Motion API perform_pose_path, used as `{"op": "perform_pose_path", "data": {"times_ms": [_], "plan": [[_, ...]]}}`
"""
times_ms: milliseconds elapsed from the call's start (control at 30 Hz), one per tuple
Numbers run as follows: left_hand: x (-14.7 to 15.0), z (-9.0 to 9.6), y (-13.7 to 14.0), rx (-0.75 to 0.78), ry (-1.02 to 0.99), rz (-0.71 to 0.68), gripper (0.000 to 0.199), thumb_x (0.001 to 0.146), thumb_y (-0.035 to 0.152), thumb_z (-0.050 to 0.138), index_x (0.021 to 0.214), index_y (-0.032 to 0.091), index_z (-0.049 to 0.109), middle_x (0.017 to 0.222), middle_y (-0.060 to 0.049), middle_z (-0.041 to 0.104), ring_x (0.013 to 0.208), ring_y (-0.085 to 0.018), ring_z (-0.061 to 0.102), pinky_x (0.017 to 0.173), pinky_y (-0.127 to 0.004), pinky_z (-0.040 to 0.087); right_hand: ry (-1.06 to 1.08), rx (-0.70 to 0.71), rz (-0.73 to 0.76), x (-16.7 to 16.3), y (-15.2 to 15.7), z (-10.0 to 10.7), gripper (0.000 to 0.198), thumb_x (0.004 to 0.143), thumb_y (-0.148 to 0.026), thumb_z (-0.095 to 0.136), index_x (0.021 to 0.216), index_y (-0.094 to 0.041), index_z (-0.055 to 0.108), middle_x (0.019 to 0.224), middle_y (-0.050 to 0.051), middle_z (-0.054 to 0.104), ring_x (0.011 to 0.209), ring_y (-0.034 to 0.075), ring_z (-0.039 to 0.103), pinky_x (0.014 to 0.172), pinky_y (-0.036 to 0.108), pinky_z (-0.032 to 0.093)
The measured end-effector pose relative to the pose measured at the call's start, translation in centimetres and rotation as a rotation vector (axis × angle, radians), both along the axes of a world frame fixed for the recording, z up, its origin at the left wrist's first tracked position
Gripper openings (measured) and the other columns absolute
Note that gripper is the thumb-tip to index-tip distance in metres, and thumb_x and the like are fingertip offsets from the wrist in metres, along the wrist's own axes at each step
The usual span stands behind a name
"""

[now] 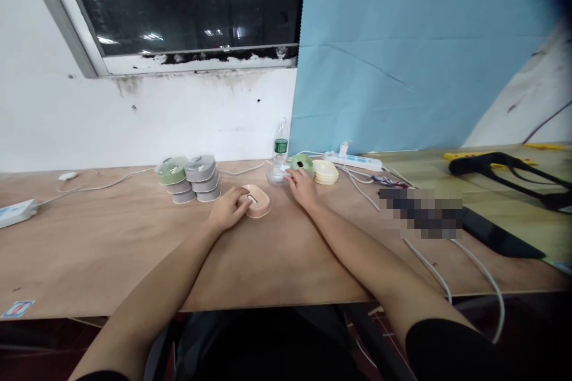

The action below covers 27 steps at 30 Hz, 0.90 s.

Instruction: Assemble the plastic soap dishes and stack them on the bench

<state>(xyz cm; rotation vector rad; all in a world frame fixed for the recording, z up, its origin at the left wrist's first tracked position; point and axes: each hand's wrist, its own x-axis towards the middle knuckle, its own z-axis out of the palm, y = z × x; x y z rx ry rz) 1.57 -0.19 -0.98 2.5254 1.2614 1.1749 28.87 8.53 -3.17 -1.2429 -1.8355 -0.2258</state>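
A peach-coloured rounded box (258, 201) with a slot in its top sits on the table in front of me. My left hand (229, 209) holds it from the left side, the thumb and fingers bent over its top edge. Farther back, several clear plastic covers (276, 175) lie together. The bent fingers of my right hand (304, 187) are on their right edge, and the exact grip is too small to make out. Right behind that hand is a green box (300, 162) with a dark opening. Beside it stand stacked pale yellow pieces (325, 172).
Grey boxes (202, 174) are stacked at the left, next to a green-topped stack (172, 171). A water bottle (281, 140) stands by the wall. White power strips (355, 161) and cables (429, 265) lie about. A black-framed object (504, 161) is at the right.
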Motion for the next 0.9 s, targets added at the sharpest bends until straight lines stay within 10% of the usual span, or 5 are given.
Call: {"op": "perform_pose_path", "data": {"times_ms": [900], "plan": [[-0.28, -0.78, 0.48, -0.155, 0.274, 0.022, 0.056, 0.082, 0.055, 0.056, 0.129, 0.026, 0.052, 0.145, -0.009, 0.039, 0.096, -0.022, 0.064, 0.087, -0.036, 0.050, -0.040, -0.161, -0.021, 0.09, 0.47, -0.47, 0.035, 0.087, -0.030, 0.049, 0.119, -0.018, 0.060, 0.112, 0.012, 0.059, 0.095, 0.025, 0.058, 0.082, 0.038, 0.048]]}}
